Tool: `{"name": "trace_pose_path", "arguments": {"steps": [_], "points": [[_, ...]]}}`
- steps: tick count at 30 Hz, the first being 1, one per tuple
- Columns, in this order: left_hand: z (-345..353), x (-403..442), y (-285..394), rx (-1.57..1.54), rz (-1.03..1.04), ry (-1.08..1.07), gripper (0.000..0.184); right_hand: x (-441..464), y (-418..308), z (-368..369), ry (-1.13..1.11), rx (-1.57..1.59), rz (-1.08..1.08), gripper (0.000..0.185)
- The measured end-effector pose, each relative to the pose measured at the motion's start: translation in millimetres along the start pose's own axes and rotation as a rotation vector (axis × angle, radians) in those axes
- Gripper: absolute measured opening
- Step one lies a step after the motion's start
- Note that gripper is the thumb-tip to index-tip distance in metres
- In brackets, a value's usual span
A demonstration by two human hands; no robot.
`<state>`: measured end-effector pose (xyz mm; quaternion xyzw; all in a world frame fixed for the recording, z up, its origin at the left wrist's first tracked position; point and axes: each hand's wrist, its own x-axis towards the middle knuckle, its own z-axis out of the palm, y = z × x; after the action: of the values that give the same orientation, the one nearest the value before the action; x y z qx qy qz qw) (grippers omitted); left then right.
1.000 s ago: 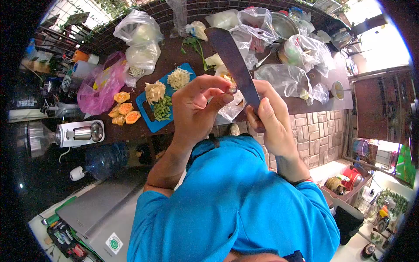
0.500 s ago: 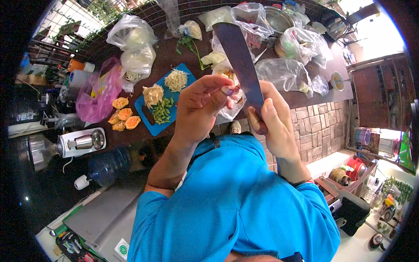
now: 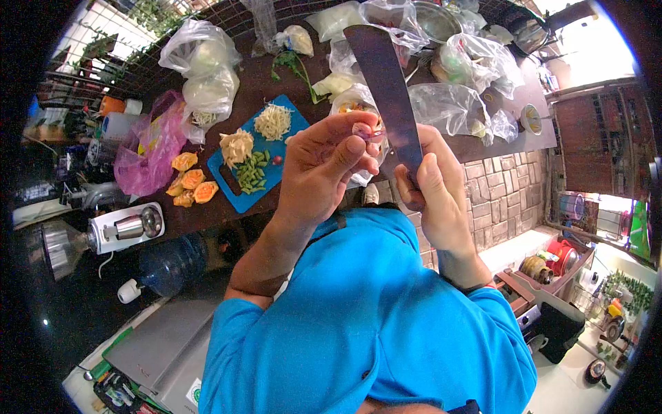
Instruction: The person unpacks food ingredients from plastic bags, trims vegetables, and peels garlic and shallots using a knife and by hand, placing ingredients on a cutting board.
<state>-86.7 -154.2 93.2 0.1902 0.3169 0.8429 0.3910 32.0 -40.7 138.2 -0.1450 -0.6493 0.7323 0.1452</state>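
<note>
My left hand (image 3: 324, 159) pinches a small purple-red shallot (image 3: 373, 136) between thumb and fingers, partly hidden by them. My right hand (image 3: 439, 190) is wrapped around the lower end of a large knife (image 3: 389, 90). Its broad dark blade points up and away from me, just to the right of the shallot; whether the edge touches it I cannot tell. Left of my hands lies a blue cutting board (image 3: 241, 201). On it sit pale shreds (image 3: 273, 123), cream-coloured slices (image 3: 236, 147), cut green pieces (image 3: 254, 172) and a small red round piece (image 3: 277, 160).
Orange pieces (image 3: 193, 185) and a pink plastic bag (image 3: 145, 152) lie left of the board. Clear plastic bags (image 3: 448, 110) and a metal bowl (image 3: 438, 24) crowd the far side of the dark table (image 3: 258, 83). A small bowl (image 3: 531, 119) stands at the right end.
My left thumb and fingers have shifted slightly around the shallot. The knife stays upright in my right hand. The whole view has moved a little.
</note>
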Motion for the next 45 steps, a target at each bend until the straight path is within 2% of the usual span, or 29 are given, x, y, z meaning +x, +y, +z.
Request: {"name": "trace_pose_path", "arguments": {"steps": [6, 8, 9, 11, 15, 18, 21, 23, 30, 32, 36, 42, 45], "points": [[-4, -1, 2, -0.009, 0.075, 0.005, 0.031, 2, 1, -5, 0.021, 0.063, 0.039, 0.045], [-5, -2, 2, 0.196, 0.155, 0.044, 0.029, 2, 1, -3, 0.020, 0.114, 0.023, 0.046], [-7, -1, 1, 0.195, 0.158, 0.047, 0.029, 2, 1, -3, 0.016, 0.112, 0.023, 0.046], [-10, 2, -2, 0.482, 0.270, 0.093, 0.032, 0, 2, -2, -0.092, 0.218, 0.006, 0.048], [-4, 1, -2, 0.417, 0.262, 0.118, 0.030, 2, 4, 3, -0.092, 0.226, 0.032, 0.048], [-3, 3, -6, 0.365, 0.356, 0.106, 0.030, 8, 11, 1, -0.115, 0.070, 0.000, 0.045], [-4, 3, -7, 0.439, 0.335, 0.096, 0.028, 11, 13, 0, -0.100, 0.020, -0.050, 0.042], [-1, 2, -7, 0.342, 0.255, 0.131, 0.026, 11, 11, -1, -0.074, -0.026, -0.022, 0.042], [2, 1, -5, 0.355, 0.242, 0.138, 0.023, 11, 16, -6, -0.088, -0.022, -0.012, 0.041], [-2, -1, -4, 0.314, 0.121, 0.139, 0.024, 11, 15, -5, -0.044, 0.007, 0.028, 0.040], [-2, -3, -1, 0.320, 0.129, 0.132, 0.025, 13, 17, -12, -0.049, 0.037, 0.023, 0.039], [-15, -7, -5, 0.471, 0.160, 0.178, 0.027, 16, 26, -22, -0.131, -0.027, 0.118, 0.037], [-21, -12, -6, 0.533, 0.086, 0.223, 0.034, 16, 37, -27, -0.128, -0.022, 0.178, 0.036]]}}
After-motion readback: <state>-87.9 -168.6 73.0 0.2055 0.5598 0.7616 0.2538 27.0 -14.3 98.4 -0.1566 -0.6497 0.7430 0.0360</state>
